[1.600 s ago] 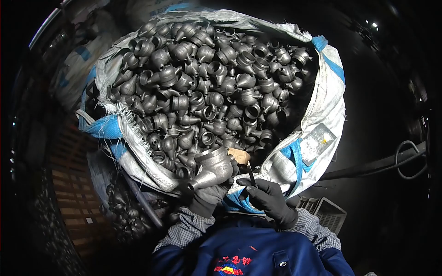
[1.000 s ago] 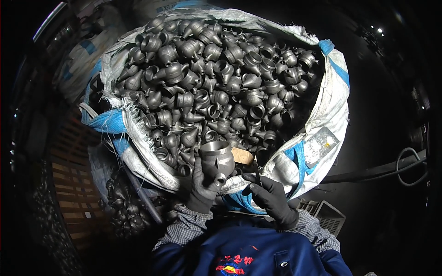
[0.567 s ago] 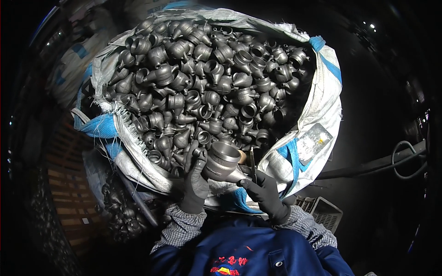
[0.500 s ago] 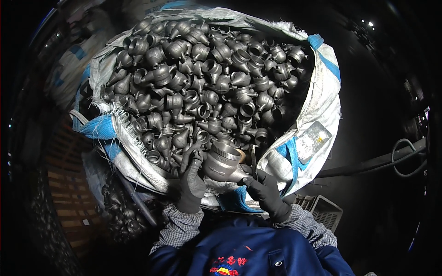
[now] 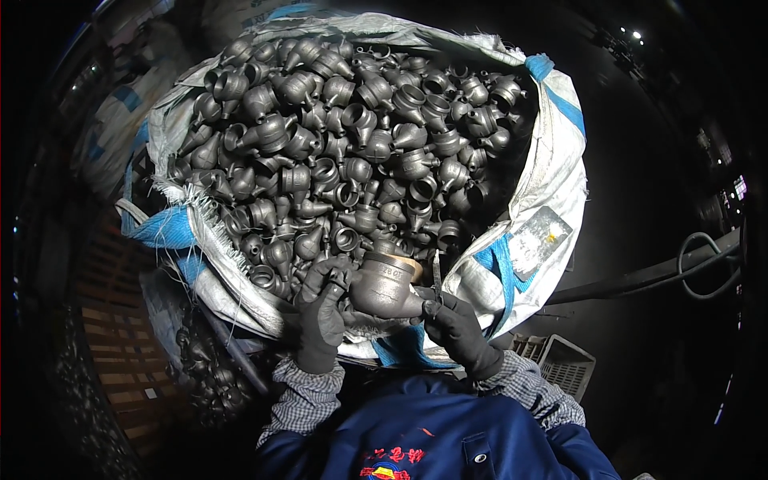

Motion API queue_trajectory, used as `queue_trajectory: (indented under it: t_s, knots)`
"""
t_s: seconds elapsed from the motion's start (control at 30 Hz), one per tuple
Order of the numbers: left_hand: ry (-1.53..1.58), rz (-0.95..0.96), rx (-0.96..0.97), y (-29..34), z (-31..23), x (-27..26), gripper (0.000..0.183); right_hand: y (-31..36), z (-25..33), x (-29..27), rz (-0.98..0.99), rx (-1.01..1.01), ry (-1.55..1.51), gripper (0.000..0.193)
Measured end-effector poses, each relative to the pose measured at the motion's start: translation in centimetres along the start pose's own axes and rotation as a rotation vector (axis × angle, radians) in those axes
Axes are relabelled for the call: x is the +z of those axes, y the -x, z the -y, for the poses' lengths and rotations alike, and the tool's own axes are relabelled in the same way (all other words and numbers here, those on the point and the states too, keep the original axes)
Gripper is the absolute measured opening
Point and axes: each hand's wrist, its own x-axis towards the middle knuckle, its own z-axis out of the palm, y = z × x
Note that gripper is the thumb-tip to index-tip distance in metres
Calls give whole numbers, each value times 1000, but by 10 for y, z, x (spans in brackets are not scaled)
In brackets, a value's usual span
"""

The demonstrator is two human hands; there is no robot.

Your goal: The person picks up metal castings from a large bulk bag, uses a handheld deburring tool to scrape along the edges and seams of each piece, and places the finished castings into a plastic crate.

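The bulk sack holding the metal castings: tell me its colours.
The bulk sack is white woven fabric with blue straps, best seen in the head view.

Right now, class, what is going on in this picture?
A person in dark gloves stands over a big white woven sack with blue straps, heaped full of dark grey metal castings. The left hand grips one casting, a cup-shaped body with a side spout, lifted just above the near rim of the sack. The right hand holds a thin rod-like tool against that casting's edge. A plastic crate sits lower right in the dark.
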Motion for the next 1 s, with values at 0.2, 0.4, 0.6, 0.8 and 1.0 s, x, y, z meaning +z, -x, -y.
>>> queue_trajectory:
  t_s: [0.2,0.4,0.6,0.8,1.0]
  knots:
    - [-22,-71,1,1,-4,5,30,-1,3,-1,65,43,-49,36]
    - [9,-31,2,0,1,-4,32,-6,-6,-17,211,65,-96,39]
    - [134,50,-156,10,-3,-22,32,-7,1,-9,203,200,-175,47]
    - [245,-38,-116,21,-43,-8,30,-12,-8,12,93,129,122,46]
    - [-12,-284,230,67,-119,-103,29,-13,-1,0,129,101,245,31]
